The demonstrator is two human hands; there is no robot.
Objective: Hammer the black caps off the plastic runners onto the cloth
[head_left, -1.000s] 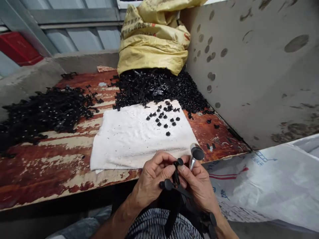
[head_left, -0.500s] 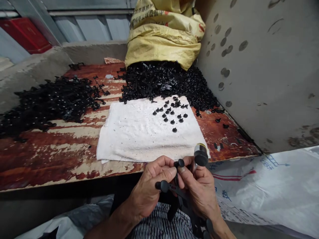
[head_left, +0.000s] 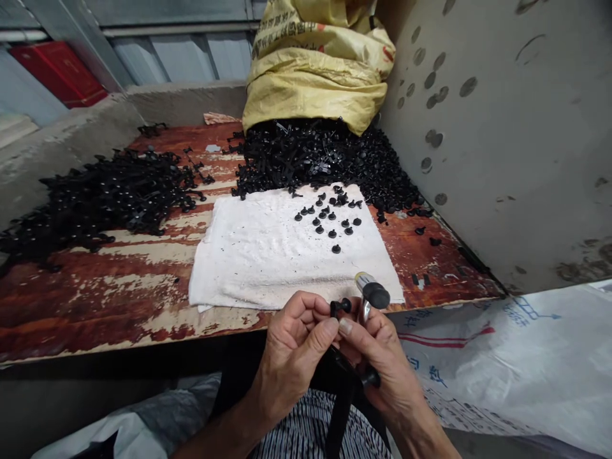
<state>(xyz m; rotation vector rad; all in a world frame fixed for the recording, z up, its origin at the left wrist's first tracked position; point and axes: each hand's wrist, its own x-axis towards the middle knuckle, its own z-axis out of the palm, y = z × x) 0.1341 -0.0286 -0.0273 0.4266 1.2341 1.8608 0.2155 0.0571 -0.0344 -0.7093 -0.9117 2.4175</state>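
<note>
My left hand (head_left: 299, 350) and my right hand (head_left: 382, 363) meet in front of the table edge, fingers closed. Between their fingertips is a small black plastic piece (head_left: 341, 306) with a round disc end. A small two-faced mallet (head_left: 375, 294) sticks up from my right hand, its metal handle in the fingers. One mallet face is black, the other yellowish. Another black disc-ended piece (head_left: 369, 377) shows under my right palm; whether it joins the upper piece is hidden. Beyond the hands, several black disc-headed plugs (head_left: 336, 249) stand on a white towel (head_left: 258, 255).
A heap of black parts (head_left: 310, 159) spills from a yellow woven sack (head_left: 315, 89) at the back. Another black pile (head_left: 115, 197) lies at the left of the worn red-brown table (head_left: 119, 306). A spotted grey panel (head_left: 516, 140) stands on the right; white sheeting (head_left: 516, 357) hangs below.
The black piece in my fingers has turned, and the disc beside my left thumb has gone from there. The mallet head has tilted and shifted slightly left. My hands stay together.
</note>
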